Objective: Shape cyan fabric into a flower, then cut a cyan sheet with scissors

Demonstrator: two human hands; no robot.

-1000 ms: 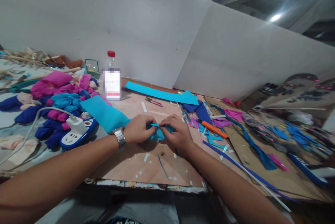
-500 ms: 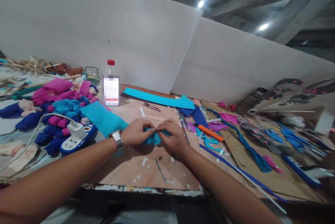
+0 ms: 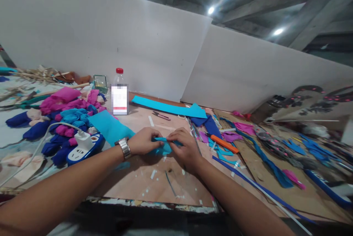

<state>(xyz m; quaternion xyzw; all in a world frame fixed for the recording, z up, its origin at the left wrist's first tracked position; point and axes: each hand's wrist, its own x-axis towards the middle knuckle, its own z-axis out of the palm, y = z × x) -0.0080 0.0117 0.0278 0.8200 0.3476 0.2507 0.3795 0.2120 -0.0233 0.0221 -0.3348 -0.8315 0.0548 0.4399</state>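
Note:
A turquoise strip point(image 3: 111, 127) runs from the left into my hands, its edge folded between my fingers. My left hand point(image 3: 145, 141), with a metal watch at the wrist, pinches the strip from the left. From the right, my right hand point(image 3: 184, 147) pinches the same folded edge, a short gap from the left fingertips. Part of the strip hangs below the fingers over the wooden board point(image 3: 138, 182). Beyond the hands lie small snips point(image 3: 161, 115) and a long turquoise strip point(image 3: 168, 108).
Bunched pink and blue cloth point(image 3: 74, 114) and a power strip point(image 3: 85, 149) sit at left. A red-capped bottle point(image 3: 120, 100) stands behind. An orange cutter point(image 3: 224, 144), a blue strip point(image 3: 256, 182) and cloth scraps lie at right.
My fingertips have moved slightly apart, showing more of the folded turquoise edge between them. The whole view has shifted a little, with the table items appearing lower.

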